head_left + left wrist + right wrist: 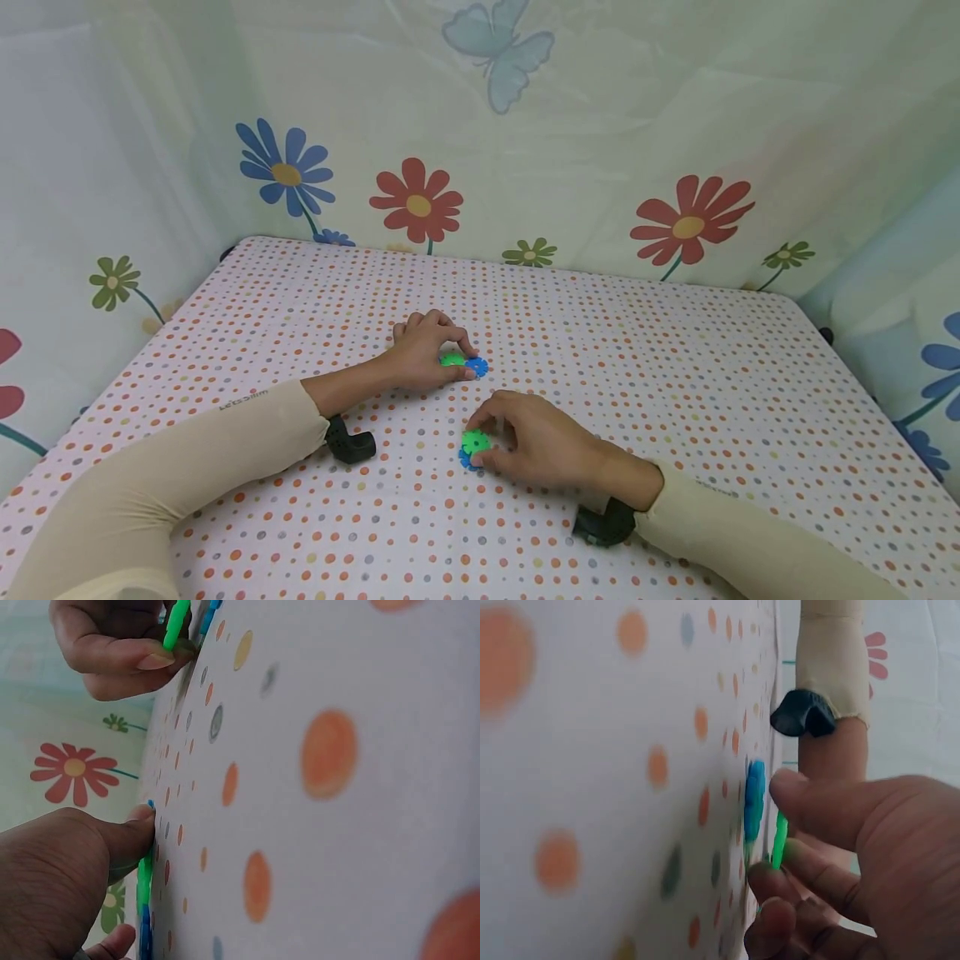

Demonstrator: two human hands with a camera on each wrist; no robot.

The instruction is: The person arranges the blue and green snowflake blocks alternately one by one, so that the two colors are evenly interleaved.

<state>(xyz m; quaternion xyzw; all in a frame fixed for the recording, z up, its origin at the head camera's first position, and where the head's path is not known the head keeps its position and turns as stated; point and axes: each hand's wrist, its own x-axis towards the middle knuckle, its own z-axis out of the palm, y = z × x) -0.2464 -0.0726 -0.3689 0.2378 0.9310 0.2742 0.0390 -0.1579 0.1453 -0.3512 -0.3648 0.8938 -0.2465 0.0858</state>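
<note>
My left hand is at mid-table, its thumb and index finger pinching a small notched blue plastic disc at the edge. A green notched disc lies beside that one, under the arch of the fingers. In the left wrist view, the green disc stands edge-on just below the thumb. Nearer to me, my right hand holds another green notched disc between thumb and fingers. Below it, a second blue disc shows partly covered; in the right wrist view this blue disc is close to the tabletop.
A white cloth with coloured dots covers the table. Behind it hangs a curtain printed with flowers and a butterfly. Each wrist carries a black camera mount, the left one low over the cloth.
</note>
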